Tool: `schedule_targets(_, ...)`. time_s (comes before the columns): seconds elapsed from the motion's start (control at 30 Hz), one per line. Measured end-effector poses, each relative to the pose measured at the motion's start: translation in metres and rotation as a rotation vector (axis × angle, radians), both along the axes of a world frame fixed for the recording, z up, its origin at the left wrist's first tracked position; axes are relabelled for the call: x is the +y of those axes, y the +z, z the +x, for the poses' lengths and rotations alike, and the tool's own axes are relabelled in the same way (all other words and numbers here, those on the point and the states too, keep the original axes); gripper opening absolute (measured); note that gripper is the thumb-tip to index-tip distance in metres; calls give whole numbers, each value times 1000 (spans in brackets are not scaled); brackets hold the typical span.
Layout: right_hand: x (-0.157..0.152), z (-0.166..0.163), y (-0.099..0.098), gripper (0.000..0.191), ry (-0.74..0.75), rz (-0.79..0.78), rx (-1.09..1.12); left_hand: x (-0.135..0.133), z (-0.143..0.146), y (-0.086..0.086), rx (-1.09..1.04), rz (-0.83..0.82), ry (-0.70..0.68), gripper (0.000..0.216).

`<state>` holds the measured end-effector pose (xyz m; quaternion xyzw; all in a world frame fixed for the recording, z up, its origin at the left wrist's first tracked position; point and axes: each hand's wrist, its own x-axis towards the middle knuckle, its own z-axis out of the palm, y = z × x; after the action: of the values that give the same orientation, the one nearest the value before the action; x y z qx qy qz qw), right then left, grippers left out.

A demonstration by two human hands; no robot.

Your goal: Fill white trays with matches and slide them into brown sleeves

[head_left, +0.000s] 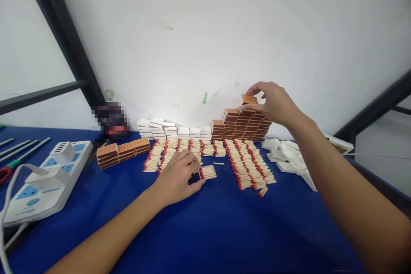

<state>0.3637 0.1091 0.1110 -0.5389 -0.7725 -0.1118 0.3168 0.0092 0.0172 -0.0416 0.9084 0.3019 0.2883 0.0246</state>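
Note:
My right hand (272,102) is closed on an orange matchbox (248,99), held at the top of a tall stack of orange matchboxes (244,125) against the wall. My left hand (180,176) rests on the blue table (205,231), fingers curled over a bundle of red-tipped matches beside a small open tray filled with matches (208,173). Rows of loose matches (247,162) lie spread behind and to the right of it. One single match (218,163) lies apart.
White inner trays (170,129) are stacked along the wall and piled loose at the right (289,157). A low stack of orange boxes (123,152) sits at the left, beside a white power strip (48,177) with plugs. Metal rods and a red-handled tool (6,173) lie far left.

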Motion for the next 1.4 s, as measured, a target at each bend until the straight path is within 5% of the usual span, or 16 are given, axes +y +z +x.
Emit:
schedule_targets(0.2, -74, -37, -66, 46, 244, -92, -7, 6, -4, 8, -12, 10, 61, 23)
schedule_targets(0.33, -91, -47, -118, 32, 350, -160, -51, 9, -5, 10, -1, -7, 70, 23)
schedule_targets(0.43, -93, -51, -135, 29, 394, -248, -73, 11, -5, 7, -15, -18, 53, 26)
schedule_targets(1.4, -105, -62, -138, 31, 424, -258, -45, 13, -6, 8, -147, -207, 4, 33)
